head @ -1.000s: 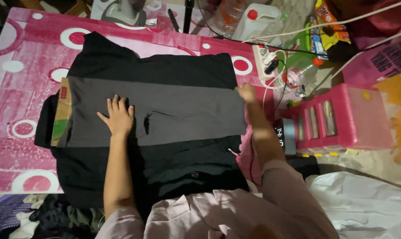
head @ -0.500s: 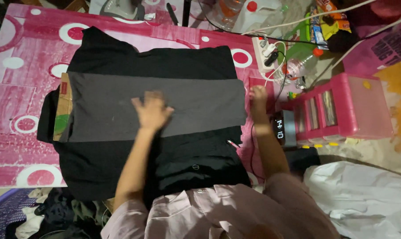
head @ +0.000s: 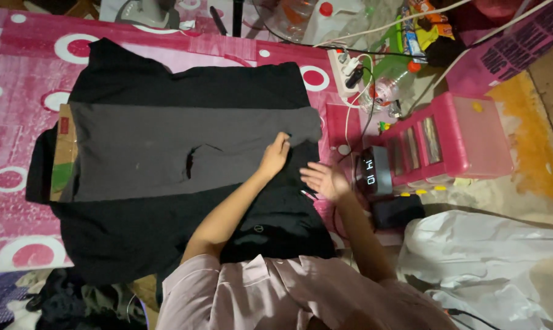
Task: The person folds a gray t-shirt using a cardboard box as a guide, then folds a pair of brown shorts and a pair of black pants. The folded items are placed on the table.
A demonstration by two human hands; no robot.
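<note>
1. Mat (head: 20, 116), pink with white rings, covers the floor under the work; I see it bare along the left side and the top edge.
2. Black garment (head: 166, 91) lies spread flat on the mat, filling most of my view from the upper left down to the person's chest.
3. Grey garment (head: 142, 146) lies across the middle of the black one as a wide band; its right end sits up near the left hand.
4. White plastic sheet (head: 490, 256) lies crumpled at lower right, well apart from the clothing.
5. Pink plastic drawer unit (head: 453, 140) stands to the right of the garments, on bare floor.
6. Cardboard piece (head: 61, 153) shows at the left end of the grey garment, partly tucked under it.
7. Left hand (head: 275, 156) is at the right end of the grey garment, fingers curled on the cloth there; its grip pinches the fabric edge.
8. Right hand (head: 325, 181) hovers flat and released, palm open, over the black garment's right edge, just beside the left hand.
9. Small black digital clock (head: 374, 174) stands between the right hand and the drawer unit.
</note>
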